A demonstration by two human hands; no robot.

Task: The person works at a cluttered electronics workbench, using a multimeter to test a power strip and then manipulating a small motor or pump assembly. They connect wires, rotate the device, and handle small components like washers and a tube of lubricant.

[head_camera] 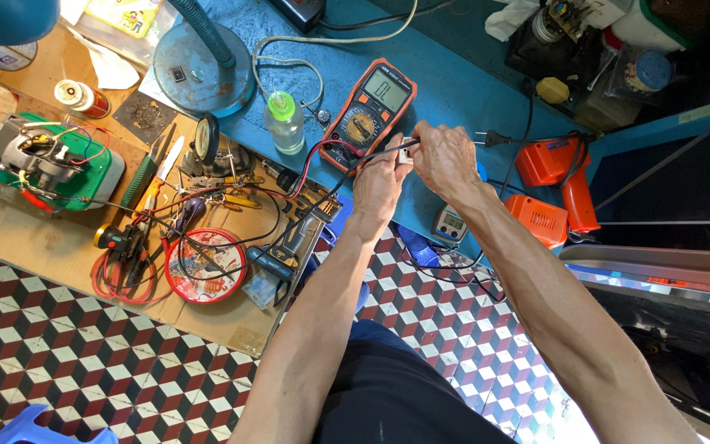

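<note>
My left hand point(378, 181) and my right hand point(447, 156) meet over the blue workbench point(454, 82), both pinching a small white part point(405, 154). A black probe lead point(375, 152) runs from between my fingers back to an orange multimeter point(369, 111) that lies just left of my hands, and a red lead point(310, 164) curves off the meter too. A black two-pin plug point(491, 139) sticks out to the right of my right hand.
A clear bottle with a green cap point(284, 121), a lamp base point(199, 72), an orange drill point(564, 177), a motor on a green base point(51, 160), a round red tin point(205, 265) and several hand tools lie about. Patterned tile floor lies below.
</note>
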